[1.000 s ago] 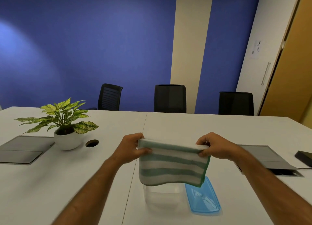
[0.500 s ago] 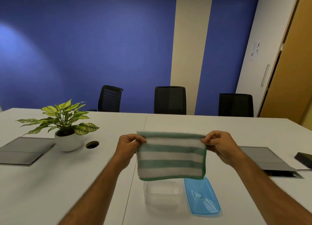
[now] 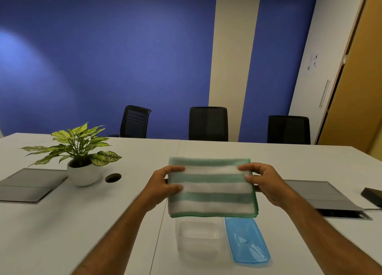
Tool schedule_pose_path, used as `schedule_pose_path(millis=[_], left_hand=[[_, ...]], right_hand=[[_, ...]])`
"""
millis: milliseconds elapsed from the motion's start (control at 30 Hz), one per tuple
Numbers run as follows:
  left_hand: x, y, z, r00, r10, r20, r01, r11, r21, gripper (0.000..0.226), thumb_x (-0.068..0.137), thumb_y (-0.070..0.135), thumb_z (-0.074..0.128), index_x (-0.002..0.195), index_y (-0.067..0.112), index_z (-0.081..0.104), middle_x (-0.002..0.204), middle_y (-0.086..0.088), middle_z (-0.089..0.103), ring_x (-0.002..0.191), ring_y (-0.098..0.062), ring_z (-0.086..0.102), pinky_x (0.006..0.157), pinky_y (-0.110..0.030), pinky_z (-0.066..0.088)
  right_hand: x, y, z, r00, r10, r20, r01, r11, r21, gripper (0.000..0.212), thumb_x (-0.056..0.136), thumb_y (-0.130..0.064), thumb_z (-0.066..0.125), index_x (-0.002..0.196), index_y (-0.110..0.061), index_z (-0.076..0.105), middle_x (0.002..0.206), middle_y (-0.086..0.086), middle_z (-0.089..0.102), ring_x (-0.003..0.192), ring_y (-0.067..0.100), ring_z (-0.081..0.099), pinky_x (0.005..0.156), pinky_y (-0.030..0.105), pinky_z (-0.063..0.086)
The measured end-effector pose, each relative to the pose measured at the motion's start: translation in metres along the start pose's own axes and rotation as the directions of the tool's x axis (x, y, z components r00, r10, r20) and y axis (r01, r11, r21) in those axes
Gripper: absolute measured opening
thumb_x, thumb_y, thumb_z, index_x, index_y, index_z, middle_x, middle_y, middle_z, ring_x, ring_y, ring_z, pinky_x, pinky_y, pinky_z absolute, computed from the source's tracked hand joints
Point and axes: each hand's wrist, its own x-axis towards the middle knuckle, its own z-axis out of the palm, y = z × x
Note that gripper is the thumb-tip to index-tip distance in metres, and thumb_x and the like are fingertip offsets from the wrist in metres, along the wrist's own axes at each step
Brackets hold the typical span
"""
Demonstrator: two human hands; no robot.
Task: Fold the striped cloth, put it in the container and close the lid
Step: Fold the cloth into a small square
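Both grips on cloth point(image 3: 211, 187) — white table point(image 3: 51, 229).

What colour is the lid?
Blue, see-through; the lid shows best in the head view.

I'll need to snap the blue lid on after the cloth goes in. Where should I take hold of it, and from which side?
The blue lid lies flat on the table, just right of the clear container. Its right long edge is free, so probably come from the right with the right hand, pinching that edge midway. The left edge sits close against the container, leaving little finger room.
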Motion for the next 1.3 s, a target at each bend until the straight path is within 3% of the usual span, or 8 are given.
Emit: schedule_pose_path(millis=[100, 267, 367, 500, 767, 967, 1133, 1300], left_hand=[[-0.001, -0.001, -0.001, 0.995, -0.017, 0.098, 0.008, 0.997, 0.083, 0.078, 0.072, -0.003, 0.082, 0.135, 0.028, 0.050, 0.127, -0.003, 0.053, 0.112, -0.028, 0.060, 0.075, -0.035, 0.062], [-0.002, -0.006, -0.007, 0.983, -0.042, 0.178, 0.022, 0.993, 0.114, 0.092, 0.070, -0.003, 0.084, 0.143, 0.033, 0.041, 0.137, -0.004, 0.047, 0.118, -0.025, 0.056, 0.085, -0.039, 0.061], [0.000, -0.008, -0.008, 0.973, -0.073, 0.221, 0.043, 0.990, 0.137, 0.098, 0.070, -0.004, 0.082, 0.146, 0.036, 0.036, 0.141, -0.003, 0.043, 0.121, -0.026, 0.054, 0.089, -0.043, 0.059], [0.003, -0.010, -0.009, 0.957, -0.125, 0.263, 0.083, 0.983, 0.166, 0.106, 0.069, -0.006, 0.082, 0.148, 0.041, 0.029, 0.140, -0.004, 0.041, 0.118, -0.026, 0.053, 0.076, -0.040, 0.062], [0.005, -0.015, -0.011, 0.930, -0.215, 0.297, 0.159, 0.966, 0.202, 0.111, 0.067, -0.005, 0.082, 0.147, 0.045, 0.026, 0.134, -0.005, 0.042, 0.114, -0.028, 0.056, 0.071, -0.038, 0.061], [0.005, -0.017, -0.010, 0.921, -0.244, 0.304, 0.183, 0.959, 0.216, 0.111, 0.068, -0.007, 0.080, 0.149, 0.042, 0.023, 0.136, -0.005, 0.039, 0.113, -0.027, 0.056, 0.071, -0.038, 0.061], [0.007, -0.014, 0.002, 0.924, -0.281, 0.259, 0.205, 0.937, 0.284, 0.115, 0.068, -0.008, 0.078, 0.153, 0.037, 0.016, 0.141, -0.006, 0.032, 0.110, -0.025, 0.054, 0.062, -0.031, 0.060], [0.009, -0.008, 0.023, 0.916, -0.309, 0.256, 0.205, 0.909, 0.363, 0.117, 0.069, -0.005, 0.077, 0.154, 0.034, 0.007, 0.136, 0.000, 0.029, 0.114, -0.025, 0.048, 0.057, -0.026, 0.059]], right_hand=[[-0.002, 0.003, -0.003, 0.993, 0.049, 0.109, -0.045, 0.998, -0.031, 0.047, 0.078, 0.008, 0.073, 0.112, -0.024, 0.070, 0.114, 0.010, 0.066, 0.098, 0.030, 0.068, 0.067, 0.033, 0.060], [-0.005, 0.005, -0.009, 0.996, 0.047, 0.079, -0.043, 0.997, -0.058, 0.036, 0.082, 0.008, 0.068, 0.105, -0.019, 0.073, 0.120, 0.015, 0.066, 0.099, 0.026, 0.068, 0.079, 0.036, 0.062], [-0.009, 0.007, -0.014, 0.985, 0.073, 0.156, -0.064, 0.996, -0.066, 0.056, 0.081, 0.008, 0.070, 0.123, -0.028, 0.063, 0.125, 0.011, 0.060, 0.104, 0.030, 0.064, 0.079, 0.042, 0.062], [-0.013, 0.012, -0.015, 0.960, 0.128, 0.248, -0.096, 0.986, -0.139, 0.089, 0.074, 0.011, 0.075, 0.143, -0.034, 0.039, 0.132, -0.001, 0.048, 0.115, 0.033, 0.057, 0.083, 0.050, 0.060], [-0.018, 0.022, -0.018, 0.937, 0.180, 0.300, -0.133, 0.977, -0.168, 0.100, 0.074, 0.012, 0.074, 0.147, -0.037, 0.028, 0.137, -0.012, 0.041, 0.118, 0.030, 0.056, 0.088, 0.060, 0.054], [-0.019, 0.024, -0.012, 0.940, 0.215, 0.265, -0.156, 0.961, -0.227, 0.106, 0.073, 0.013, 0.074, 0.152, -0.033, 0.021, 0.131, -0.012, 0.043, 0.115, 0.029, 0.057, 0.086, 0.057, 0.057], [-0.015, 0.016, 0.001, 0.938, 0.277, 0.208, -0.196, 0.920, -0.340, 0.110, 0.073, 0.012, 0.072, 0.154, -0.035, 0.015, 0.124, 0.002, 0.049, 0.107, 0.034, 0.059, 0.083, 0.054, 0.056], [-0.015, 0.006, 0.019, 0.937, 0.286, 0.201, -0.169, 0.874, -0.455, 0.113, 0.071, 0.008, 0.072, 0.155, -0.034, 0.009, 0.139, 0.004, 0.037, 0.114, 0.029, 0.054, 0.083, 0.040, 0.060]])
